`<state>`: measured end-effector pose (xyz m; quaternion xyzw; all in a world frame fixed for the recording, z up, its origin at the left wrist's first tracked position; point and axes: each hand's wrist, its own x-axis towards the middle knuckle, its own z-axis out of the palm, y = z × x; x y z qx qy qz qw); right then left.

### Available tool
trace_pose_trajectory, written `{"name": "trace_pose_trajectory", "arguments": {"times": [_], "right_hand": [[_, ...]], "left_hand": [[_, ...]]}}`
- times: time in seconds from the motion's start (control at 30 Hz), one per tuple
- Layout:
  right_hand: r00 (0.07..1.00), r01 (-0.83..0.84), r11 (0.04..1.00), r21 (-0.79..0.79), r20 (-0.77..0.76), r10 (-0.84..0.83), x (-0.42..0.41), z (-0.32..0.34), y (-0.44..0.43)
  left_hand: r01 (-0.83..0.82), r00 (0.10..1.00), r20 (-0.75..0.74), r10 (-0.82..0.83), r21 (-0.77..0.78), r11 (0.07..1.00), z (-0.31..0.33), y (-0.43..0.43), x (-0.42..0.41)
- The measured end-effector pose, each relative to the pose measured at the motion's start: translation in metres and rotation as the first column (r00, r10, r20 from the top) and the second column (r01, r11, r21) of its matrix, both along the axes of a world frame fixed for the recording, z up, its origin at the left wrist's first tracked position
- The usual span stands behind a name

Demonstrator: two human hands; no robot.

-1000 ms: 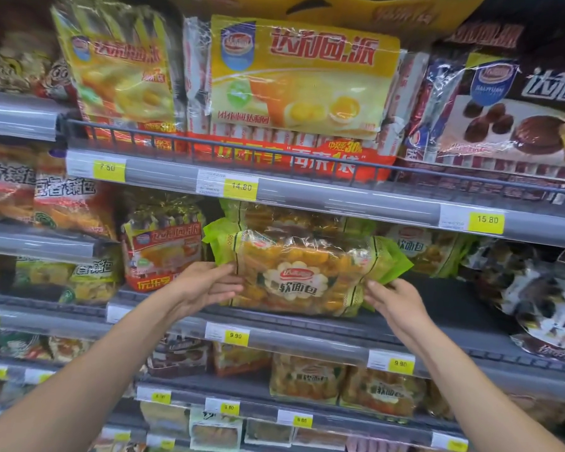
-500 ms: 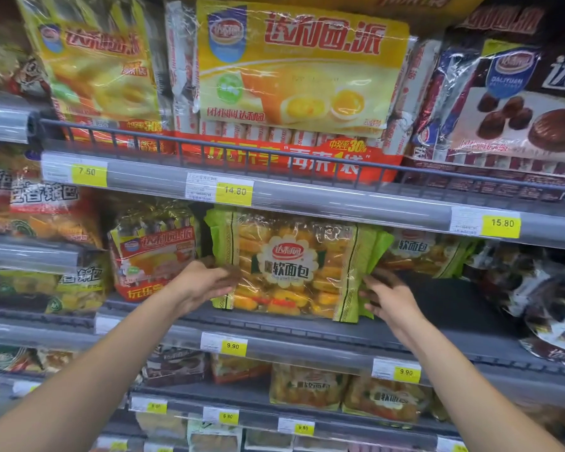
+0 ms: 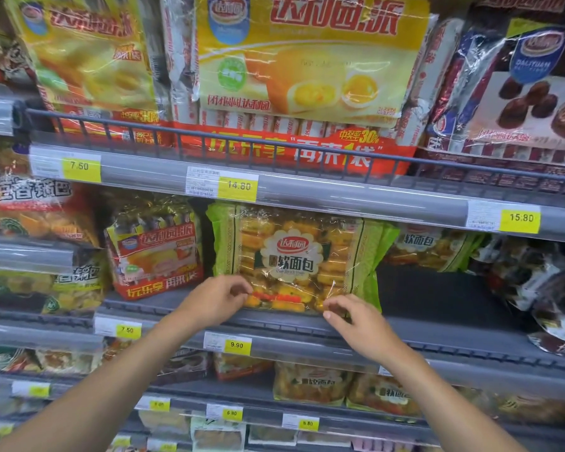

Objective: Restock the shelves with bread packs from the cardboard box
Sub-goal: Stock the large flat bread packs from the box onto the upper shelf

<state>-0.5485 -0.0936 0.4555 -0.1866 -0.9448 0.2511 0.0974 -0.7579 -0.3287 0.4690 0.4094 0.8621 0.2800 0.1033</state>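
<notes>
Two bare arms reach up from the lower corners toward the middle shelf (image 3: pixel 437 298), both wrists bent slightly upward. The left hand (image 3: pixel 216 300) has its fingers curled against the lower left corner of the bread pack (image 3: pixel 294 256). The right hand (image 3: pixel 359 324) sits just over the shelf's front edge with its fingers bent inward, below the pack's lower right part. Both sets of fingertips are partly hidden by glare on the wrapper, so I cannot tell whether either hand pinches the plastic or only touches it. The pack stands upright at the shelf's front edge, directly above both hands, its green side flaps showing, close beside a red-and-yellow cake pack (image 3: pixel 155 252) to its left.
</notes>
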Motion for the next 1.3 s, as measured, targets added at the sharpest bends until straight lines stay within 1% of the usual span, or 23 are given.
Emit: {"name": "trace_pose_trajectory", "arguments": {"times": [0.3, 0.67, 0.97, 1.13, 1.23, 1.3], "right_hand": [[0.999, -0.003, 1.000, -0.021, 0.046, 0.004, -0.020, -0.001, 0.013], [0.998, 0.022, 0.997, -0.069, 0.061, -0.017, -0.035, -0.003, 0.024], [0.994, 0.023, 0.997, -0.079, 0.104, -0.015, -0.029, -0.001, 0.011], [0.992, 0.072, 0.997, -0.030, 0.102, -0.069, -0.014, 0.000, 0.000], [0.991, 0.120, 0.993, -0.008, 0.063, -0.120, 0.001, 0.000, -0.007], [0.989, 0.145, 0.989, 0.024, 0.032, -0.145, 0.014, 0.001, -0.012]], "left_hand": [[0.017, 1.000, -0.003, -0.017, -0.053, 0.998, -0.013, 0.013, -0.024], [0.010, 1.000, 0.010, -0.010, -0.027, 1.000, -0.019, 0.020, -0.035], [0.027, 0.998, 0.051, -0.021, -0.138, 0.990, -0.012, 0.014, -0.026], [0.036, 0.999, 0.004, -0.036, -0.176, 0.984, -0.009, 0.005, -0.018], [0.042, 0.996, -0.075, -0.058, -0.195, 0.980, -0.011, 0.004, -0.008], [0.061, 0.987, -0.137, -0.083, -0.159, 0.985, -0.012, 0.003, 0.001]]}}
